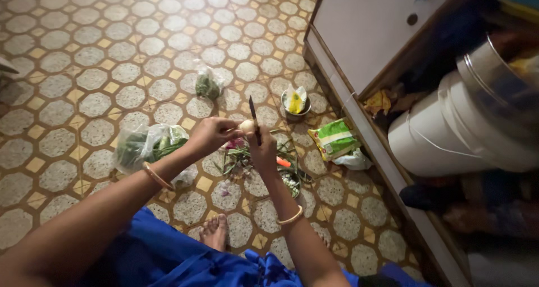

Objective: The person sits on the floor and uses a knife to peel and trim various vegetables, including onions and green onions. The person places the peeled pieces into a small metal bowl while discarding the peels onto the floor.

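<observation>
Setting: A person in blue clothing sits on a patterned tile floor (pixel 84 68), one bare foot (pixel 215 231) showing below the work, with a bangle on each wrist.

Far left: A clear plastic bag of green vegetables (pixel 147 145) lies on the tiles just beside the left forearm.

Left hand: The left hand (pixel 210 134) pinches a small pale onion (pixel 247 126), fingers closed on its left side, held in the air above the plate.

Upper centre: A smaller knotted bag of greens (pixel 207 84) sits well apart, farther out on the floor.

Right hand: The right hand (pixel 262 150) is wrapped tight around the handle of a knife (pixel 253 114), the dark blade pointing up and away from the body.

Key relation: The onion sits between the two hands, touching the blade near its base; the blade's long axis runs nearly upright along the onion's right side.

Below the hands: A round plate (pixel 290 152) holds peelings, green stems and an orange-handled tool.

Right: A small steel bowl (pixel 296 103) with a yellow-white packet, then a green-and-white packet (pixel 335 138) near the cabinet base, with white buckets (pixel 455 124) beyond.
</observation>
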